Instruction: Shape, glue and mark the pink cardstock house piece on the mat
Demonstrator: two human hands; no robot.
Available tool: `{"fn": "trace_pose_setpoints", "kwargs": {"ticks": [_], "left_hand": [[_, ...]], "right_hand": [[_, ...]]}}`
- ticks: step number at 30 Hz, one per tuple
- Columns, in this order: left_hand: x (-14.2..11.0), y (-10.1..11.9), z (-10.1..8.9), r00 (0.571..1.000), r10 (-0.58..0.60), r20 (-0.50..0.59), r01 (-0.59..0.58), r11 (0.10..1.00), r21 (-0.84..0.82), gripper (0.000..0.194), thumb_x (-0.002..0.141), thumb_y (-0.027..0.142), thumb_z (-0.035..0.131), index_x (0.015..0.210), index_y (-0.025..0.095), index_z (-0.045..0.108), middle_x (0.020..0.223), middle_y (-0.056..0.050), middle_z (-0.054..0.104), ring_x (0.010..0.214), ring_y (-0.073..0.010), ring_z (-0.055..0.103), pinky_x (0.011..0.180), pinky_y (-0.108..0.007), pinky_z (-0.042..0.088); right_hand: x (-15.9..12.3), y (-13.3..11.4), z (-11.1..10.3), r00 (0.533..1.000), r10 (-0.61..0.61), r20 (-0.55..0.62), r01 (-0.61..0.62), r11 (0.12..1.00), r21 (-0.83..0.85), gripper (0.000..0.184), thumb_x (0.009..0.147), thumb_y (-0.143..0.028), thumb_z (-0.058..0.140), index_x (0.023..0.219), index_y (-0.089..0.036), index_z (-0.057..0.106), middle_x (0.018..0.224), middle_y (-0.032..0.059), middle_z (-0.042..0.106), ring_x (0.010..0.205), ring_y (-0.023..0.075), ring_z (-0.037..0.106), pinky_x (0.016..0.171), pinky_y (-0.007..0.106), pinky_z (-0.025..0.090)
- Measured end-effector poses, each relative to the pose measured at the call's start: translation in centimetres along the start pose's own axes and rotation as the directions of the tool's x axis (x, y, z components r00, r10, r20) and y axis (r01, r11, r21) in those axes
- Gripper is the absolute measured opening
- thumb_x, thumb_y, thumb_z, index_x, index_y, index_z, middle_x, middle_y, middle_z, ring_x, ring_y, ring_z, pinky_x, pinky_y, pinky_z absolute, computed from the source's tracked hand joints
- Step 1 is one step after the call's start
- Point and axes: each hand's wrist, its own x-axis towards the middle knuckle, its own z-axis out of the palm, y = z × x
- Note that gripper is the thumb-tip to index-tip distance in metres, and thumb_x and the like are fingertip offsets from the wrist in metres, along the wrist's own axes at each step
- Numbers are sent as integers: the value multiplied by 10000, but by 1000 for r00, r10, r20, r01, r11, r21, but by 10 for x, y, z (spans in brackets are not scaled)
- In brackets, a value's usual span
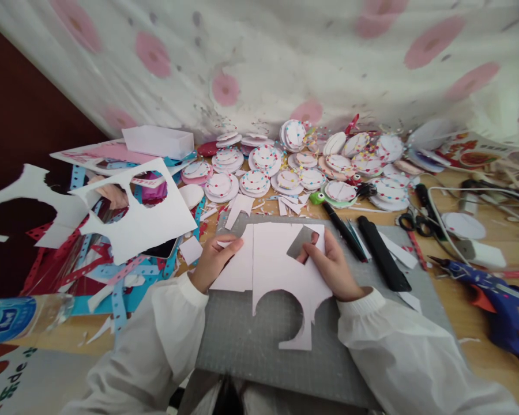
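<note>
My left hand (218, 259) pinches the left edge of a small white board piece (237, 271), thumb on top. My right hand (331, 268) grips the right side of a larger white board (274, 262), its fingers showing through a square opening. This larger board has a big rounded cutout along its lower edge. A thin dark line runs between the two pieces, which lie side by side; whether they still join anywhere I cannot tell. Both are over a grey cutting mat (237, 340). A black utility knife (383, 253) and a black pen (345, 231) lie right of my right hand.
Several small decorated white disc stacks (255, 182) fill the back. Cut-out board scraps (145, 222) and coloured strips pile up at left, near a plastic bottle (17, 320). On the right are scissors (415, 223), a blue glue gun (497, 300) and a white cable (435, 210).
</note>
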Motion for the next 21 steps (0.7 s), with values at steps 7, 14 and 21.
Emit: {"fn": "trace_pose_setpoints", "kwargs": {"ticks": [7,14,21], "left_hand": [[0,-2,-3,999,-8,39,7,999,40,378,708,526,708,728,149,695,606,3,604,541,-113,493,482,-211,344],[1,-3,-4,996,44,81,-51,995,84,358,759,498,674,694,146,665,621,15,566,577,-103,472,512,-206,340],[0,3,-1,996,14,89,-21,997,79,369,743,503,669,676,141,642,590,23,537,539,-94,443,470,-201,307]], "right_hand": [[1,3,-1,1000,4,9,-4,1000,2,343,758,-386,663,833,-271,348,590,-54,658,406,132,542,374,230,442],[1,3,-2,1000,3,11,-3,1000,2,349,754,-396,667,826,-270,349,588,-62,655,389,117,526,357,207,417],[0,3,0,1000,-13,0,13,1000,-4,360,750,-402,669,835,-270,346,582,-59,657,404,124,536,375,217,438]]}}
